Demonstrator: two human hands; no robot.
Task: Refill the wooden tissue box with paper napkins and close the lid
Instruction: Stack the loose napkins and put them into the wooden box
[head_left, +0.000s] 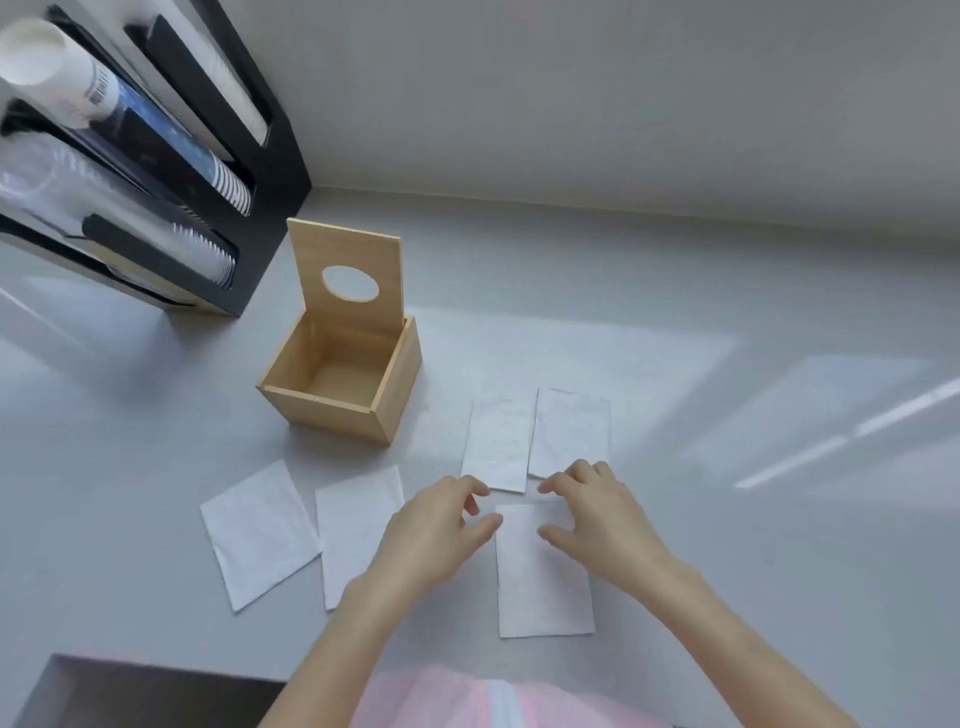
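Observation:
The wooden tissue box (332, 410) stands on the grey counter with nothing inside it. Its lid (311, 260), with a round hole, stands upright at the back. Several white folded napkins lie flat in front of the box. The nearest napkin (543, 587) lies between my hands. My left hand (441, 530) hovers at its upper left corner, fingers loosely curled. My right hand (597, 514) rests over its upper right edge, fingers bent and spread. Two napkins (501, 441) lie just beyond my hands, and two more (260, 530) lie to the left.
A black cup dispenser (260, 171) with stacks of paper and plastic cups stands at the back left, close to the box. A wall runs along the back. A dark edge (130, 691) shows at the bottom left.

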